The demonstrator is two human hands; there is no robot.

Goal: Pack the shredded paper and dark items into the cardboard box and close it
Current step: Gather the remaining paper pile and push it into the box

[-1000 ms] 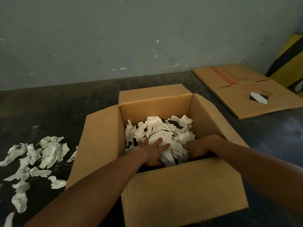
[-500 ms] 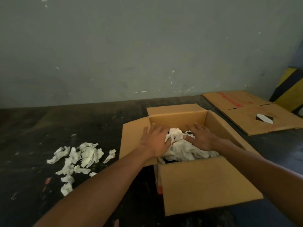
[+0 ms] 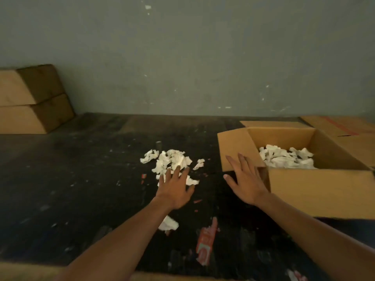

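Both hands empty, fingers spread, palms down; left hand (image 3: 174, 189) over near edge of loose paper pile (image 3: 172, 161) on dark floor (image 3: 81, 189), fingertips overlapping scraps, contact unclear; right hand (image 3: 246, 181) just beside box (image 3: 316, 191), in front of its left flap (image 3: 237, 149); box open, flaps up, more paper (image 3: 284, 157) inside; one scrap (image 3: 168, 223) under left forearm; red wrapper (image 3: 205, 243) between forearms; two stacked cartons (image 3: 30, 100) far left by wall (image 3: 182, 57); flat cardboard (image 3: 345, 126) behind box.

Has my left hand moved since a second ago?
Yes. The left hand left the box and now reaches over the paper pile to its left.
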